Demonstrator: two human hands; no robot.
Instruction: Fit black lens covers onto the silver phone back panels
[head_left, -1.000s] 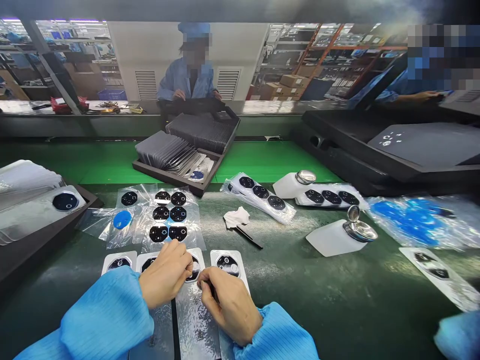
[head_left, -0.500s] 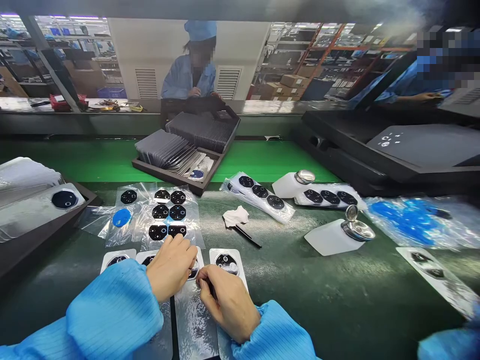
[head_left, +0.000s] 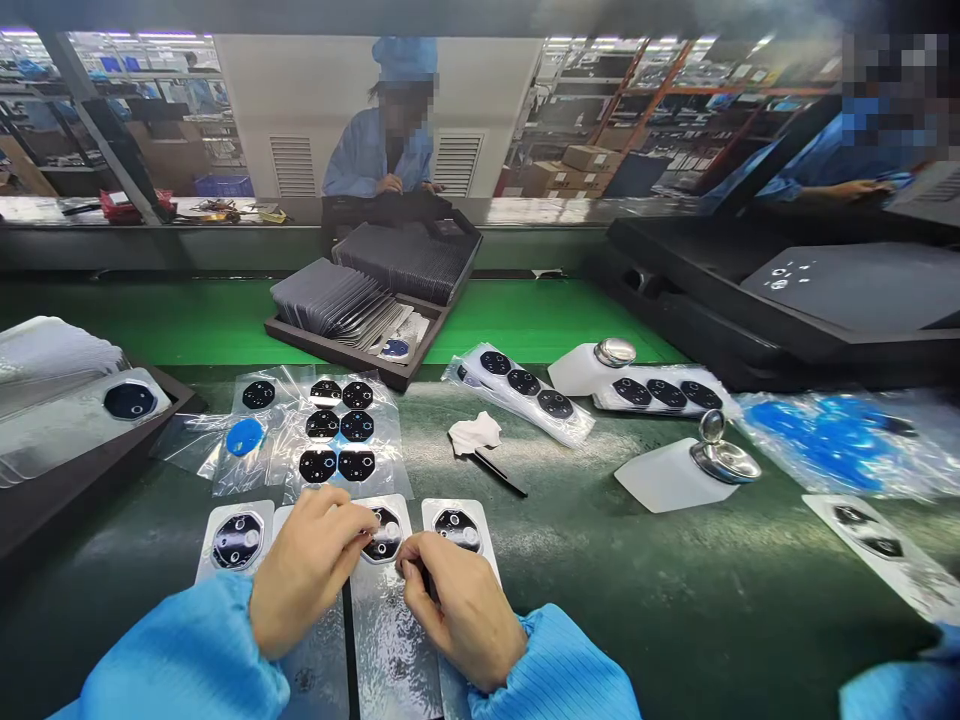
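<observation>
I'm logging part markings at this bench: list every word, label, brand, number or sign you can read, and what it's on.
No text can be read.
Dark plate near the left hand: small light marks, no legible characters.
Dark plates on clear film: marks too small to read.
Background cartons: too blurred to read.
White bottles: no lettering visible.

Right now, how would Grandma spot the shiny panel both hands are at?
On the dark green table, look this side of a grid of six black discs. In the row of four silvery panels, pick the third from the left. Only that one has the left hand and right hand both at its dark patch.
</observation>
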